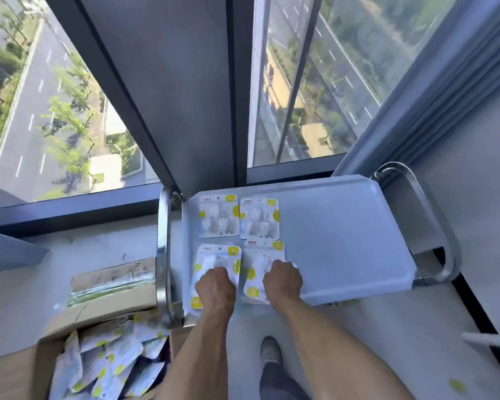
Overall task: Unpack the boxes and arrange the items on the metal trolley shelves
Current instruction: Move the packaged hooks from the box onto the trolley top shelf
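While both hands were pressed down on the near row of packets, the scene was recorded from one view only, as listed below.

Head view, step in hand: two blister packets were being set down on the trolley top shelf (344,235), completing a two-by-two block at its left end.

Head view, method: each near packet was best squared to the one behind it, edges parallel, with a narrow gap kept. The near-left packet (211,264) was judged slightly skewed and overhanging the shelf's near edge, so a small push away from the body was called for before release.

Head view, left hand (215,287): knuckles were seen from above, fingers curled down onto the near-left packet. Whether the card was pinched or only pressed could not be told, since the fingertips were hidden.

Head view, right hand (283,280): it was likewise curled over the near-right packet (256,272), resting on its plastic blister. A closed grip could not be confirmed.

Head view, far row: the far-left packet (218,216) and far-right packet (259,217) lay flat, just beside each other, untouched.

Head view, supply: an open cardboard box (18,370) on the floor at the left held many more packets in a loose heap, so much of the task was judged to remain.

Head view, trolley frame: the left handle rail (162,255) stood between box and shelf.
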